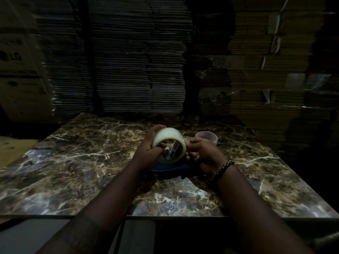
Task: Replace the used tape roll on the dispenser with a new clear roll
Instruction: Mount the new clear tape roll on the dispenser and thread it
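A thick clear tape roll (pixel 167 136) is held above the middle of the marble table, its open core facing me. My left hand (pixel 149 145) wraps around its left side. Through the core I see metal parts of the dispenser (pixel 169 153), whose blue body (pixel 170 168) rests on the table under the roll. My right hand (pixel 202 153) is closed at the roll's right edge, on the dispenser or on the tape end; I cannot tell which. An empty pinkish tape core (pixel 207 137) lies on the table just behind my right hand.
The dark marble table (pixel 82 162) stretches wide on both sides and ends in a front edge near me. Tall stacks of flattened cardboard (pixel 137 61) stand right behind it. A printed carton (pixel 16 70) is at the far left.
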Motion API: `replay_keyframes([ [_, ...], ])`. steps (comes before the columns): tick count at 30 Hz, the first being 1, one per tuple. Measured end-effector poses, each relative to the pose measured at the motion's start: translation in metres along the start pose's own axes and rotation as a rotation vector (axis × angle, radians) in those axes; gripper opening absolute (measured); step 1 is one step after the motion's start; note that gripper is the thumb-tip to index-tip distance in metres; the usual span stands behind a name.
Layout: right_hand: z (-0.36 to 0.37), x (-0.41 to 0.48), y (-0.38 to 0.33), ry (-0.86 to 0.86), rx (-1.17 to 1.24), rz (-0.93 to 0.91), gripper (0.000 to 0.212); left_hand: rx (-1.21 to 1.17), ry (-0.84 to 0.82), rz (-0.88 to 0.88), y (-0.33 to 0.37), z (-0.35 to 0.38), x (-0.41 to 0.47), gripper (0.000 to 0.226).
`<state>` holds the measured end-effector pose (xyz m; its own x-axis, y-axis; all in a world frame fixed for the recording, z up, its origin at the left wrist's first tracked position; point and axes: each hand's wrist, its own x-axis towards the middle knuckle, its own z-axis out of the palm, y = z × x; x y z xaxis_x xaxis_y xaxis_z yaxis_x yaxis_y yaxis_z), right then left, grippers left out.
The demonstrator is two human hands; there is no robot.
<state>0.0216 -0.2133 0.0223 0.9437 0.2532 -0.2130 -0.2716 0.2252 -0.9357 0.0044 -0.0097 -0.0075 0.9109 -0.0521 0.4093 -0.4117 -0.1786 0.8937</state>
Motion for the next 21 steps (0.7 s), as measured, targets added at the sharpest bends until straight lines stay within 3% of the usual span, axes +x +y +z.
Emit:
replay_keyframes([
  [5, 0.001, 0.001, 0.002, 0.005, -0.004, -0.009, 0.008, 0.029, -0.076, -0.061, 0.002, -0.006, 0.000, 0.073],
  [11, -0.002, 0.001, 0.000, -0.007, 0.032, -0.009, 0.011, 0.154, -0.325, -0.194, -0.011, -0.042, -0.016, 0.118],
  [18, 0.003, -0.004, -0.001, -0.076, 0.075, -0.058, 0.022, 0.139, -0.262, -0.205, -0.007, -0.046, -0.025, 0.136],
  [21, 0.004, -0.004, -0.001, -0.081, 0.078, -0.057, 0.023, 0.119, -0.174, -0.149, 0.000, -0.044, -0.026, 0.125],
])
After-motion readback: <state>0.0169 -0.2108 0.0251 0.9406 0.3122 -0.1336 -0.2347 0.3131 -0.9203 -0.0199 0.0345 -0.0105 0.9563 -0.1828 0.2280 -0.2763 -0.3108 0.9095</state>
